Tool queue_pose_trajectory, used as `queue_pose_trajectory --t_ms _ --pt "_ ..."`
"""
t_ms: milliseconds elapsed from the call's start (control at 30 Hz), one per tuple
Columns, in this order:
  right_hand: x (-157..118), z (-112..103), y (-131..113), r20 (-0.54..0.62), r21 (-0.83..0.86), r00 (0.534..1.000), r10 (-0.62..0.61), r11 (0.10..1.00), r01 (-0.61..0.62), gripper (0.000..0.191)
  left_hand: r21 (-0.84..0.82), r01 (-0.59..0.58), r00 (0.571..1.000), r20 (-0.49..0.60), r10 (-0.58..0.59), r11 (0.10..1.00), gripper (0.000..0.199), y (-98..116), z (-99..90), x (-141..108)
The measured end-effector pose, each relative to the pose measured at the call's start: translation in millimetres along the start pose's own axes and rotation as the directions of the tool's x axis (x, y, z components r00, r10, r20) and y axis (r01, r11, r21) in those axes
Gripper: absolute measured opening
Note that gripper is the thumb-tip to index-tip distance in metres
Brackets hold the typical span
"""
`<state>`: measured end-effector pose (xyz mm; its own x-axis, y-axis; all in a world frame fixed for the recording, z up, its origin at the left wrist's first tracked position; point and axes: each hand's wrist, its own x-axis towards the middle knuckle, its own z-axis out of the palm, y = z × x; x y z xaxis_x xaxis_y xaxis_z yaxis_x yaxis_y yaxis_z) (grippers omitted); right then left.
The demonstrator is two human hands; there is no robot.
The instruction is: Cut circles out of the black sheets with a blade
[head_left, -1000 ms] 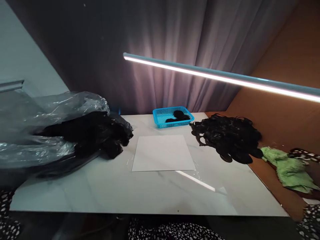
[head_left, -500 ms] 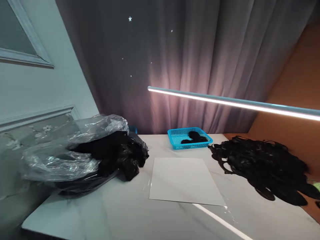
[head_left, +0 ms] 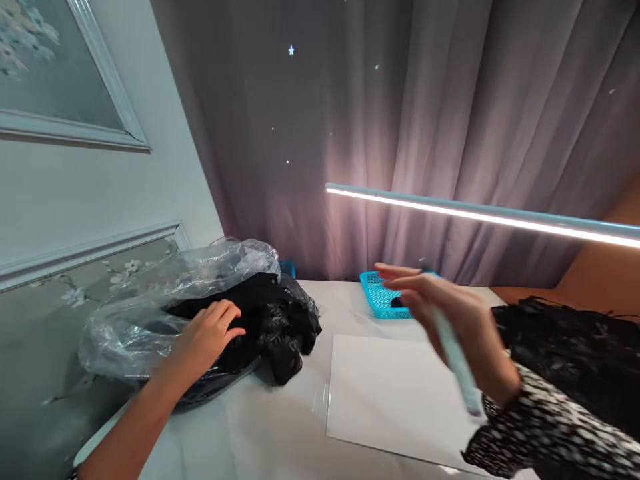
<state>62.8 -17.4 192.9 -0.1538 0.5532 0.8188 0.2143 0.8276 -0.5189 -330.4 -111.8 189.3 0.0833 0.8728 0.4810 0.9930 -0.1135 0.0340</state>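
My left hand (head_left: 213, 333) reaches over the black material (head_left: 255, 300) in a clear plastic bag (head_left: 125, 333) at the left; its fingers are slightly bent and apart, and whether they touch the material is unclear. My right hand (head_left: 455, 320), blurred by motion, is raised over the white board (head_left: 385, 393). A pale, slim rod-like tool (head_left: 457, 370) lies against its palm, held by the hand. Behind that hand is a blue basket (head_left: 380, 300), partly hidden, with something black inside.
A heap of black pieces (head_left: 575, 353) lies at the right, partly behind my sleeve. A lit tube lamp (head_left: 475, 212) crosses above the table (head_left: 280, 433). Grey curtains (head_left: 310, 133) hang behind, and a panelled wall (head_left: 75, 193) stands at the left.
Both my hands have come into view, the left at the bag and the right with the pale tool. The view has shifted, so the bag, board and basket appear further right and lower.
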Motion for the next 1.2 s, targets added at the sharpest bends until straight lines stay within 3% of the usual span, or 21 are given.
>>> queue_pose_trajectory --t_ms 133,267,400,500,533,633,700,833,967,1100,1200 --pt "-5 31 13 0.265 -0.074 0.954 -0.137 0.984 0.162 0.016 0.055 -0.013 0.997 0.075 0.009 0.998 0.019 -30 13.1 1" --pt "-15 55 23 0.329 -0.045 0.936 -0.128 0.987 0.151 0.015 -0.036 0.033 0.992 0.119 -0.029 0.999 0.020 -41 2.5 8" --pt "1 93 14 0.337 0.090 0.936 -0.103 0.993 0.076 0.022 -0.081 0.154 0.988 -0.018 -0.156 0.985 0.023 -3 -13.6 42" --pt "33 141 6 0.339 0.218 0.924 -0.176 0.970 0.105 0.059 -0.140 0.061 0.997 -0.036 -0.067 0.988 0.027 37 -15.0 80" --pt "44 156 5 0.327 0.212 0.933 -0.153 0.974 0.085 0.061 -0.187 0.048 0.998 -0.017 -0.052 0.981 0.030 45 -12.5 91" --pt "65 187 11 0.335 0.191 0.942 0.017 0.978 -0.086 0.028 -0.260 0.063 0.998 0.030 -0.057 0.963 0.039 43 3.6 111" --pt "66 192 19 0.400 0.214 0.916 0.038 0.968 -0.134 0.016 -0.262 0.050 0.997 0.067 -0.034 0.964 0.035 24 19.0 109" --pt "41 179 35 0.554 0.289 0.832 -0.032 0.944 -0.157 0.015 -0.250 0.026 0.987 0.160 0.015 0.968 0.031 -17 47.2 84" --pt "21 170 47 0.569 0.340 0.820 0.060 0.891 -0.301 0.013 -0.208 0.070 0.990 0.137 -0.041 0.976 0.030 -35 57.3 68" --pt "31 166 50 0.466 0.510 0.848 0.254 0.706 -0.492 0.019 -0.138 0.175 0.984 0.049 -0.170 0.975 0.028 -42 54.7 74" --pt "51 151 42 0.394 0.687 0.853 0.341 0.507 -0.520 0.022 -0.066 0.270 0.962 -0.020 -0.272 0.961 0.030 -50 49.7 78"
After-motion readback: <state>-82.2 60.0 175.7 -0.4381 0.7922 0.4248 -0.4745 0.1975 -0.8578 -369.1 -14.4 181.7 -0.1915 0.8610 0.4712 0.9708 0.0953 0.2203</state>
